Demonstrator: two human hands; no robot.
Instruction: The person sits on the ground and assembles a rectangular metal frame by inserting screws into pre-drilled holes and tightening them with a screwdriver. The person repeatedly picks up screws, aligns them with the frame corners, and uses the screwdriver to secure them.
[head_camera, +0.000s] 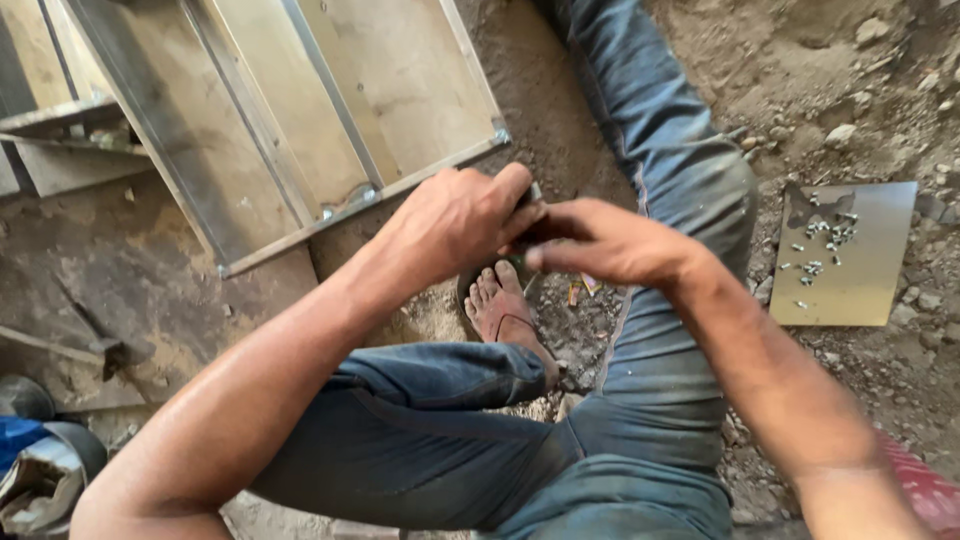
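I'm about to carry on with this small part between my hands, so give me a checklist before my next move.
1. Left hand closed on a small dark part: ok.
2. Right hand pinching at the same spot: ok.
3. What the part is: cannot tell, hidden by the fingers.
4. Screws on the metal sheet beside the right knee: ok.
5. Aluminium frame lying flat ahead: ok.
6. Bare foot right under the hands: not ok.

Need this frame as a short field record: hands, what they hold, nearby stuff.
left hand: closed around a small dark object, mostly hidden
right hand: fingertips meet the left hand at that object
held object: too hidden to identify
frame: metal-edged panel on the ground, beside the left hand
screws: small pile on a flat metal sheet, to the right, apart from both hands
posture: seated on dirt, jeans, sandalled foot below hands
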